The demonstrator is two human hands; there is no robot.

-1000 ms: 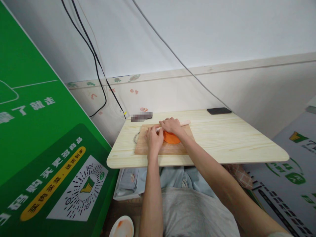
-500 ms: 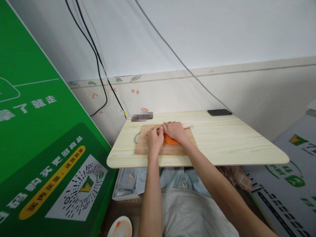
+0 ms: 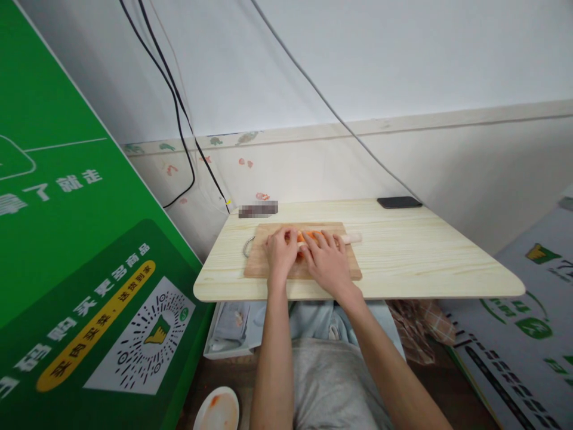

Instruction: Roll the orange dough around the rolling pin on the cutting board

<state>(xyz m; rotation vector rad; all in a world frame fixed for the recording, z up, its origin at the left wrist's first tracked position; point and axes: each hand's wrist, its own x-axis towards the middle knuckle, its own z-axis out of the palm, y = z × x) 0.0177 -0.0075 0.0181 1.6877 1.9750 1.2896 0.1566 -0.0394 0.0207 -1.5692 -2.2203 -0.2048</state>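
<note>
On a wooden cutting board (image 3: 256,267) lies a flat piece of orange dough (image 3: 310,235), mostly covered by my hands. My right hand (image 3: 328,258) presses on a pale wooden rolling pin (image 3: 353,238), fingers laid across it. The pin's right end sticks out past the board; the rest is largely under my hand. My left hand (image 3: 282,249) is closed in a pinch at the dough's left side, its fingertips partly hidden. A metal ring handle (image 3: 246,246) shows at the board's left edge.
The board sits on a light wood-grain table (image 3: 425,257). A black phone (image 3: 399,202) rests at the back right, and a blurred-out dark object (image 3: 258,209) at the back left. Below the table are a stained white plate (image 3: 219,412) and a white box (image 3: 224,349). A green panel (image 3: 111,251) stands left.
My right hand has come back toward me with the rolling pin, uncovering the dough's far edge. My left hand stays at the dough's left side.
</note>
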